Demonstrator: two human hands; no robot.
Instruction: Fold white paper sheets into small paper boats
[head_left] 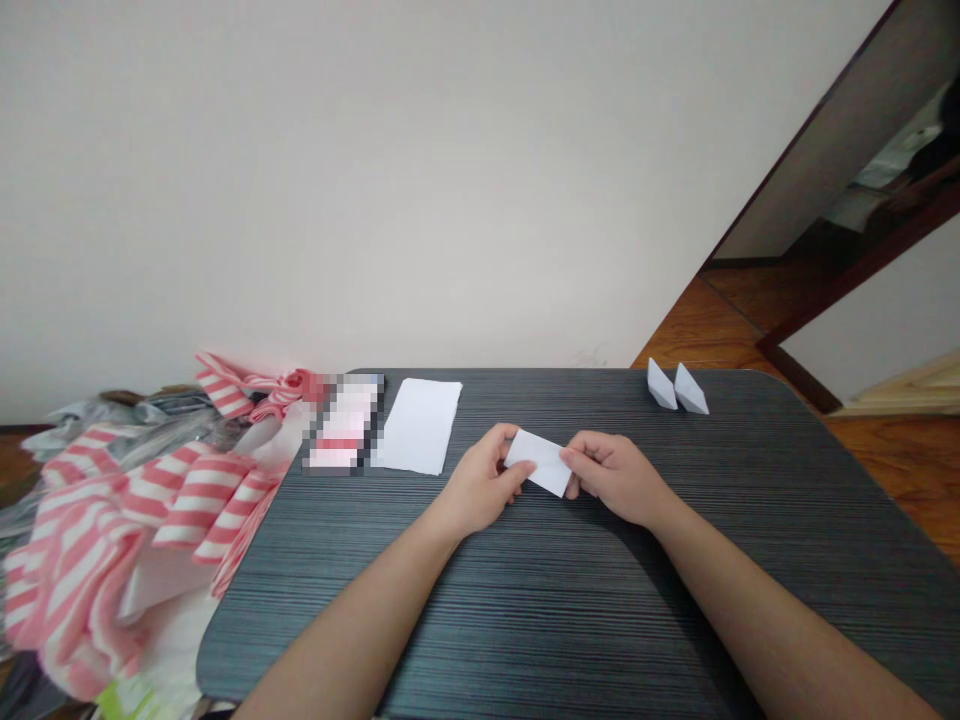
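Observation:
A small folded white paper [538,462] is pinched between both my hands above the dark grey striped tabletop [525,610]. My left hand [484,482] grips its left end between thumb and fingers. My right hand [611,478] holds its right end the same way. Left of my hands lies a flat stack of white paper [418,426]. Two folded white paper boats [661,385] [691,390] stand near the table's far right edge, beyond my right hand.
A pixelated, unreadable pink-and-white item [343,422] lies beside the paper stack. Pink-and-white striped cloth or plastic [150,520] heaps over the table's left edge. A plain wall [375,180] rises behind the table, and a wooden floor [720,330] and door frame lie to the right.

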